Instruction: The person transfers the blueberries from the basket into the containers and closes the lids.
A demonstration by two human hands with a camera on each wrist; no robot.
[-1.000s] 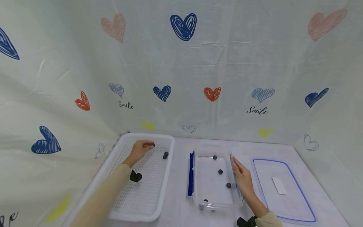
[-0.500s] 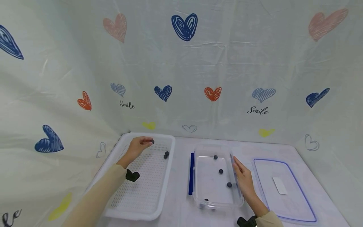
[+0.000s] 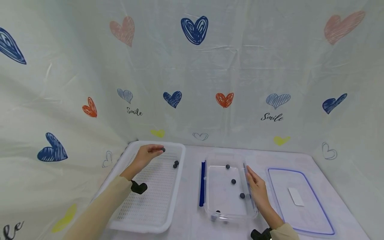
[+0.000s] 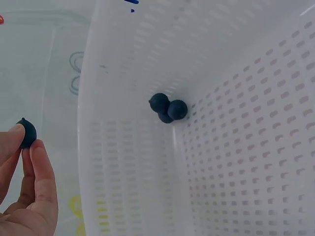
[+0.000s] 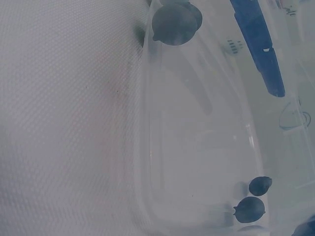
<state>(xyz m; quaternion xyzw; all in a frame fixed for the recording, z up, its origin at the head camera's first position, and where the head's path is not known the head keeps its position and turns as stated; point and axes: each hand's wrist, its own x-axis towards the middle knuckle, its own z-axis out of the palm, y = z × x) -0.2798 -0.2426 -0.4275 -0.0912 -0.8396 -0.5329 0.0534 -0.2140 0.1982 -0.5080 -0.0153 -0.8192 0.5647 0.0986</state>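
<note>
My left hand [image 3: 144,158] is raised over the far part of a white perforated basket [image 3: 181,186]. Between thumb and fingertips it pinches a small dark blue ball [image 4: 28,133] with a pointed nub. Lower in the basket, a cluster of similar balls [image 4: 177,109] sits against the wall. To the right is a clear plastic box [image 3: 225,218] without its lid, with several dark balls [image 3: 233,181] inside. My right hand [image 3: 258,190] rests its straight fingers along the box's right wall. The right wrist view shows the box and balls, but not the hand.
A clear lid [image 3: 310,203] with a blue seal and a white label lies right of the box. A blue clasp [image 3: 202,183] sticks out on the box's left side. Behind the white table [image 3: 192,160] hangs a curtain [image 3: 198,73] printed with hearts.
My left hand has risen slightly and drawn back a little with the ball still pinched. My right hand and the box have kept their place.
</note>
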